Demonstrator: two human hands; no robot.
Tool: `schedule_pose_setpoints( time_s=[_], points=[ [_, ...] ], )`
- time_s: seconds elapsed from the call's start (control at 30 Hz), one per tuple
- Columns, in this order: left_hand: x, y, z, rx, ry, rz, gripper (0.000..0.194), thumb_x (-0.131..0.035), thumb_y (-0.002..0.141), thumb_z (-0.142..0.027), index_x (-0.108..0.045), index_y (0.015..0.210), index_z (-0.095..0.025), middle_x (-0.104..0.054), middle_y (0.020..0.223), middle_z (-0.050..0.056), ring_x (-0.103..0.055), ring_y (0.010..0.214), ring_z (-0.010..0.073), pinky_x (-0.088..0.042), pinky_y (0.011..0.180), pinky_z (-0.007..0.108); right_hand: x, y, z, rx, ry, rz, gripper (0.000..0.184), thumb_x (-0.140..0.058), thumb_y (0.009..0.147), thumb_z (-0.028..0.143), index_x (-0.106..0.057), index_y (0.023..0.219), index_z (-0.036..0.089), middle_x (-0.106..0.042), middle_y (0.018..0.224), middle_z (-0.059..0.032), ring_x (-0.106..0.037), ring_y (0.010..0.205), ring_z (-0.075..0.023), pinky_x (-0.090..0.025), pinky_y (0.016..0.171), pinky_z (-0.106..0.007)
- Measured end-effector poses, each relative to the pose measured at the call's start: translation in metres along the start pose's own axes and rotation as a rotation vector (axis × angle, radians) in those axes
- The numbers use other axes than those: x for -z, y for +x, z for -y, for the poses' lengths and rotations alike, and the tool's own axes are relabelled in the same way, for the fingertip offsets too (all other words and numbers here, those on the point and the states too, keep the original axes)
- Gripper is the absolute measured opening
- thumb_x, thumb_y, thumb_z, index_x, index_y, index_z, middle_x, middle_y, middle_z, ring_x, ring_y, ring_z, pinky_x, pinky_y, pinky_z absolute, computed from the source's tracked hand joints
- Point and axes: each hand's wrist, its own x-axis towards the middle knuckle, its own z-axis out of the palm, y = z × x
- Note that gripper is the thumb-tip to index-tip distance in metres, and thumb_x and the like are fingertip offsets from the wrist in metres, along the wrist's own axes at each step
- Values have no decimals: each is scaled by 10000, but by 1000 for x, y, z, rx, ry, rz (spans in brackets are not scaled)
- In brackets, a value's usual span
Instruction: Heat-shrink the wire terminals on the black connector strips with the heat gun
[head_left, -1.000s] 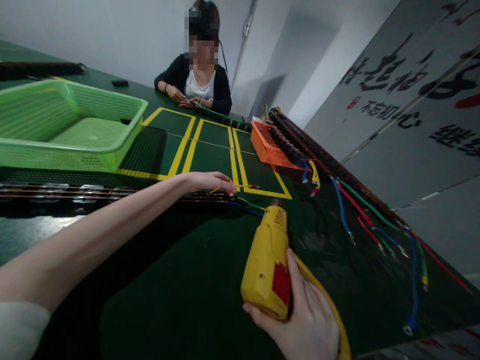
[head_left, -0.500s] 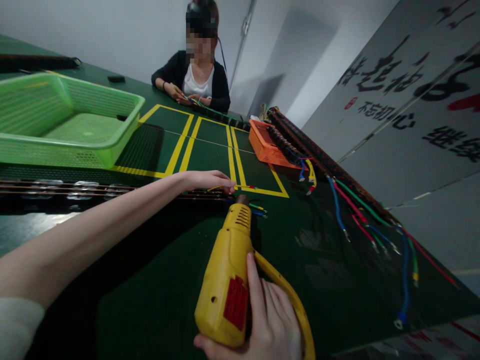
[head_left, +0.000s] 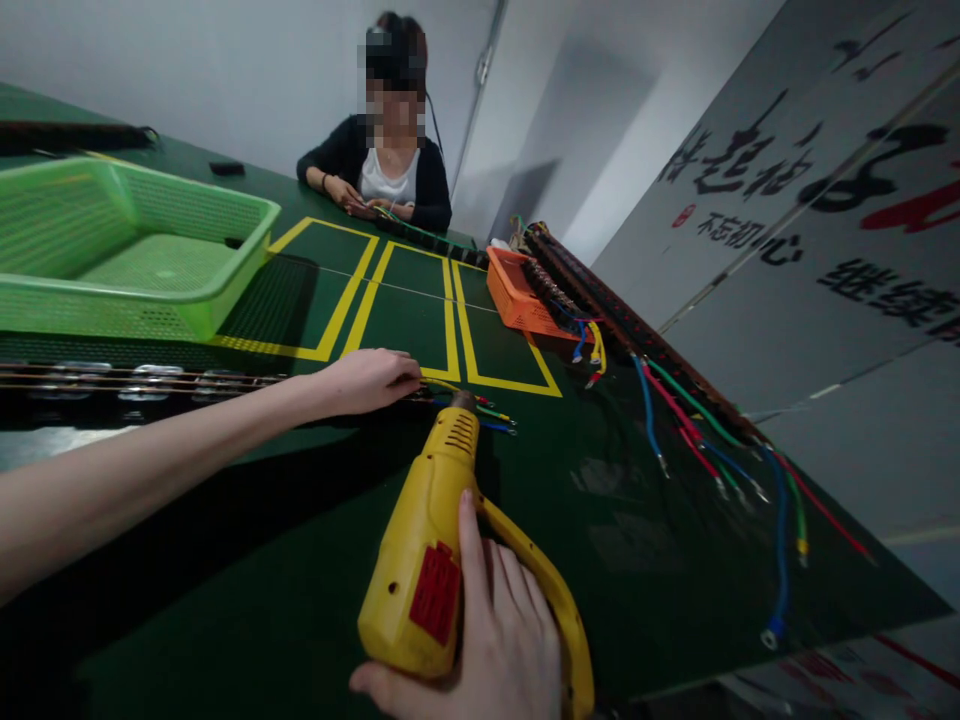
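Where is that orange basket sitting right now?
The orange basket sits toward the table's far right, just beyond the yellow floor-tape rectangle, beside the long wired strip.

On the worktop (head_left: pixel 315 600), the right hand (head_left: pixel 480 650) holds the heat gun (head_left: pixel 427 560) near the front edge, its nozzle pointing away toward the wire ends (head_left: pixel 491 412), while the left hand (head_left: pixel 367 380) rests just behind and to the left of the nozzle, at what seems to be the end of a long strip (head_left: pixel 142 380) running in from the left. Behind the strip on the left stands a mesh basket (head_left: pixel 142 250), and a smaller tray (head_left: pixel 517 295) sits further back to the right, with a wired rail (head_left: pixel 675 385) along the right edge. A person (head_left: pixel 382 170) sits at the far end.
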Motion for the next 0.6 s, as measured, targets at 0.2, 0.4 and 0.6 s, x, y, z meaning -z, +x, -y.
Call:
schedule_pose_setpoints(
  time_s=[0.2, 0.4, 0.6],
  points=[
    [-12, -20, -1, 50, 19, -168, 323, -326, 946, -368, -588, 998, -188, -622, 1002, 50, -603, 877, 190, -456, 701, 271, 2, 3, -3, 80, -18, -5, 1259, -539, 549, 853, -161, 1466, 76, -680, 958, -137, -650, 756, -295, -515, 618, -390],
    [-14, -20, -4, 26, 86, -219, 296, -334, 949, -357, -571, 976, -183, -610, 970, 54, -589, 867, 199, -453, 696, 284, -11, -5, -5, 88, -12, -105, 1179, -330, 640, 905, -199, 1457, 65, -662, 925, -140, -633, 776, -280, -495, 684, -397],
    [-17, -18, 5, 23, -68, -218, 236, -365, 936, -330, -553, 958, -189, -602, 989, 46, -586, 902, 189, -455, 730, 286, -15, -7, 2, 106, -5, -139, 1171, -277, 645, 915, -233, 1445, 61, -652, 926, -146, -629, 766, -269, -500, 693, -394]
  ],
)
